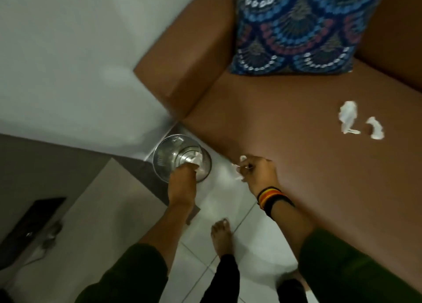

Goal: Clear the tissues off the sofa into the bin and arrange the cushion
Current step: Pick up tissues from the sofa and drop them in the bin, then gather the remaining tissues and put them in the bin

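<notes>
A round metal bin [164, 156] stands on the floor at the corner of the brown sofa [296, 165]. My left hand [182, 179] reaches into the bin's mouth, fingers at a white tissue [197, 160] inside it. Just right of the bin, over the sofa's front edge, my right hand [258, 172] is closed on a crumpled white tissue [238, 170]. Two more white tissues [348, 117] [375, 131] lie on the seat to the right. A blue patterned cushion [296, 28] leans in the sofa's back corner by the armrest.
A pale wall [68, 63] runs left of the sofa's armrest [182, 63]. A low surface [91, 211] at the lower left carries a dark flat object [34, 225]. My bare foot [221, 236] stands on white floor tiles [228, 200] beside the sofa.
</notes>
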Demonstrator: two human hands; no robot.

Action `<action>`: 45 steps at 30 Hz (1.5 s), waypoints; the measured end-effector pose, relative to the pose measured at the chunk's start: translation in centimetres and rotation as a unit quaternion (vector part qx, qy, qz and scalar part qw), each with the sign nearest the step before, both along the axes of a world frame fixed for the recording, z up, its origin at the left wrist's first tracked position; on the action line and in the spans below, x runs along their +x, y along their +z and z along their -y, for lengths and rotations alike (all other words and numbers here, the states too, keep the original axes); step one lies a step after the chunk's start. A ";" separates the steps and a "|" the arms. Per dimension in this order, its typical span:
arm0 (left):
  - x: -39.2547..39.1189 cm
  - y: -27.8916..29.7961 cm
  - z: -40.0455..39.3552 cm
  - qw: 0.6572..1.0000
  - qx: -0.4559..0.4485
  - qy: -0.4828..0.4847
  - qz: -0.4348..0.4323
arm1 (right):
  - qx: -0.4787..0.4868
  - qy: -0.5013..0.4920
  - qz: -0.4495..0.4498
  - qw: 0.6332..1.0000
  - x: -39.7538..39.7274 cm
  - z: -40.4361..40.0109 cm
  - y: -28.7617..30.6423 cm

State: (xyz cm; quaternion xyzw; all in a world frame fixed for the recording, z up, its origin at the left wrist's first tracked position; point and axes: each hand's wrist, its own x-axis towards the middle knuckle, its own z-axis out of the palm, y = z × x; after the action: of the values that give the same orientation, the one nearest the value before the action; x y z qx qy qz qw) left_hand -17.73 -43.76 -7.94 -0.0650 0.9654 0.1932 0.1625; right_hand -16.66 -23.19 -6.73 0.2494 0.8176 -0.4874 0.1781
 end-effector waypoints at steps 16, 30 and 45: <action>-2.4 -15.6 13.7 0.992 0.105 0.050 0.051 | 0.075 0.283 0.023 0.956 -6.9 19.4 -13.3; -3.0 -0.9 -4.1 0.962 -0.006 -0.258 -0.089 | 0.339 0.227 -0.098 0.908 -0.6 1.3 0.1; 5.8 -0.1 -46.8 0.864 0.085 -0.491 -0.070 | 0.365 -0.049 0.053 0.928 14.4 -41.2 1.7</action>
State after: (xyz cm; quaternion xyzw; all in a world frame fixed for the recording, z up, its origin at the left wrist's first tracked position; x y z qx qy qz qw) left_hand -11.89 3.09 -8.09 0.4453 0.8611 0.1733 0.1735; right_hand -2.28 17.97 -5.03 0.3627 0.9151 -0.1491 0.0940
